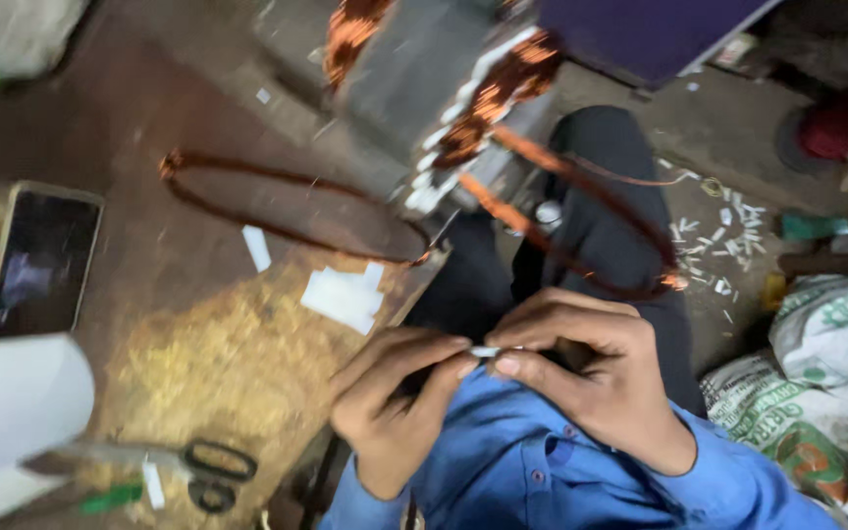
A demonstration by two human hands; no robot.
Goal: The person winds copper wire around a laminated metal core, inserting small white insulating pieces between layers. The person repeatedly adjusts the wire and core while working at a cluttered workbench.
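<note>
A small white strip (484,350) is pinched between the fingertips of both hands, held close above the blue shirt (522,461) in front of the person's chest. The left hand (395,397) closes narrowly on the strip's left end with thumb and forefinger; the right hand (591,378) grips the right end the same way, its other fingers curled in. What the strip is made of cannot be told through the blur.

Beyond the strip, further from the person, stands a grey motor stator (434,79) with copper windings (498,93) and white slips tucked at its slots. A loose copper wire loop (630,240) hangs from the stator over the person's dark trouser leg (601,177), just above the strip. A second copper loop (287,201) lies on the wooden bench (228,363), left of the strip. Near that loop lie white paper pieces (344,294). Further left of the strip a phone (41,260) rests with its screen dark, and black-handled scissors (203,471) lie low on the bench. Right of the strip, printed sacks (817,383) sit on the floor, with white scraps (718,240) scattered above them.
</note>
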